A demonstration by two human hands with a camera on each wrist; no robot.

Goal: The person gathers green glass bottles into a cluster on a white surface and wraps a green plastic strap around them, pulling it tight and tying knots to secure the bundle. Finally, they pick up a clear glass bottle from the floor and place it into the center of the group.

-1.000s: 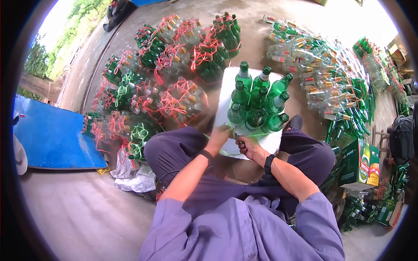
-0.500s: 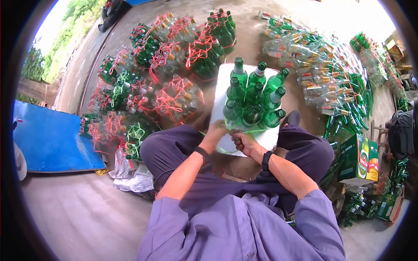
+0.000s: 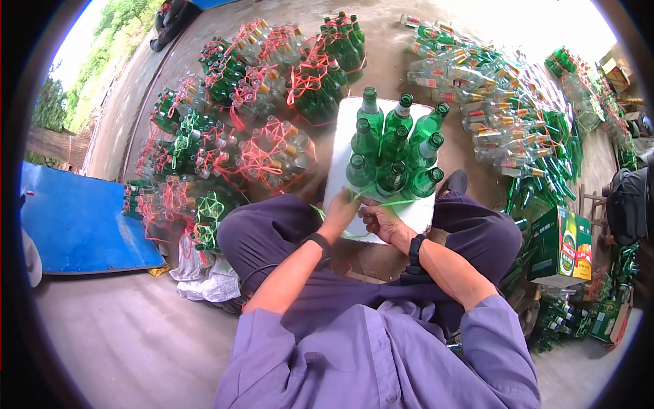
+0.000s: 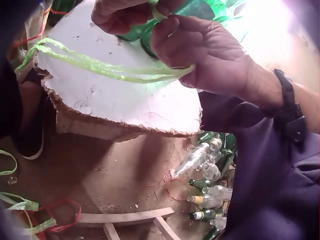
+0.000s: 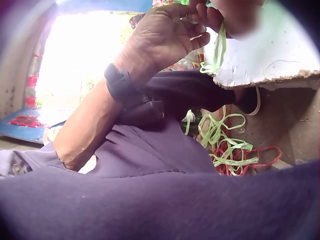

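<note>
Several green glass bottles (image 3: pixel 394 146) stand upright, packed together on a white board (image 3: pixel 340 163). A strip of light green plastic twine (image 3: pixel 398 202) runs across the front of the bunch, low on the bottles. At the near left bottle my left hand (image 3: pixel 340 211) pinches the twine between thumb and fingers. Close beside it, my right hand (image 3: pixel 385 223) has curled fingers around the twine too. In the left wrist view a loose length of twine (image 4: pixel 115 74) trails from the right hand (image 4: pixel 202 52) over the board. The left hand's fingertips meet the right hand's there.
Bundles of bottles tied with red twine (image 3: pixel 276 153) stand at the left. Loose bottles (image 3: pixel 490 116) lie in a heap at the right, near a green carton (image 3: pixel 561 249). Tangled green twine (image 5: pixel 220 132) lies on the ground by the person's leg. A blue panel (image 3: pixel 85 221) lies far left.
The left hand has come closer to the right hand since half a second ago. Across the bottles' front, the twine now shows as a straighter line. The head view has shifted slightly.
</note>
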